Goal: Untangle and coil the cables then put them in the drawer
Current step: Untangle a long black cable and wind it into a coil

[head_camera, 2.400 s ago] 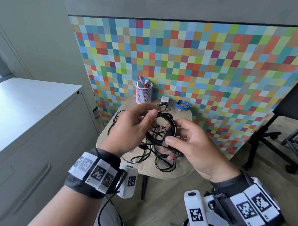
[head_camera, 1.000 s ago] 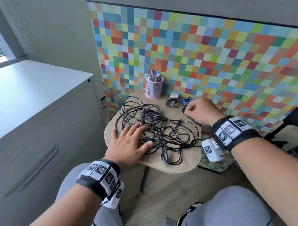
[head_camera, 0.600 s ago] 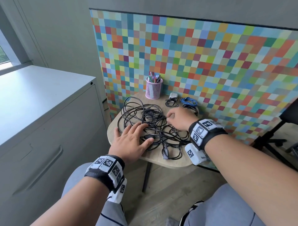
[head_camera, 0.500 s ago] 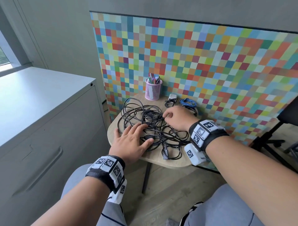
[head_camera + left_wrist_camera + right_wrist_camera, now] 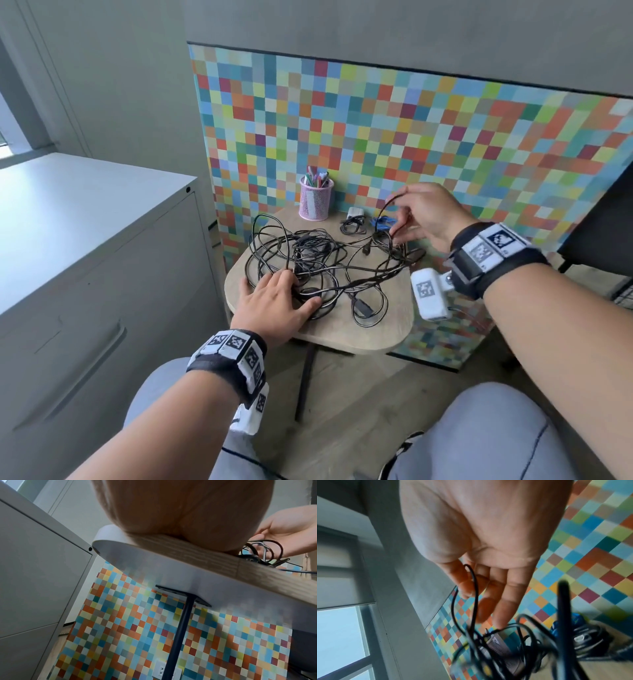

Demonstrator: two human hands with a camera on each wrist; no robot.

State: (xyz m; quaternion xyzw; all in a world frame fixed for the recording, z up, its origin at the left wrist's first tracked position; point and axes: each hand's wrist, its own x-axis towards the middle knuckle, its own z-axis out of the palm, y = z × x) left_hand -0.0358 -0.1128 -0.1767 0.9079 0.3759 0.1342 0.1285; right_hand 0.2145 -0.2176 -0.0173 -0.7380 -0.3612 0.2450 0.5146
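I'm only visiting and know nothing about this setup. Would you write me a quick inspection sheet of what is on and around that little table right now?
Surface: small wooden table on a single dark leg, its near edge bare.
Job's things: tangled black cables spread across the top, not yet coiled.
Clutter: pink mesh pen cup, a small white adapter with its own cord, and a blue cable bundle at the back.
Hands: left hand lies flat on the tangle; right hand pinches one black strand, lifted above the table.
Cables: many overlapping loops; one plug end lies near the front.
Surroundings: grey cabinet to the left, drawers closed; multicoloured checkered panel behind.
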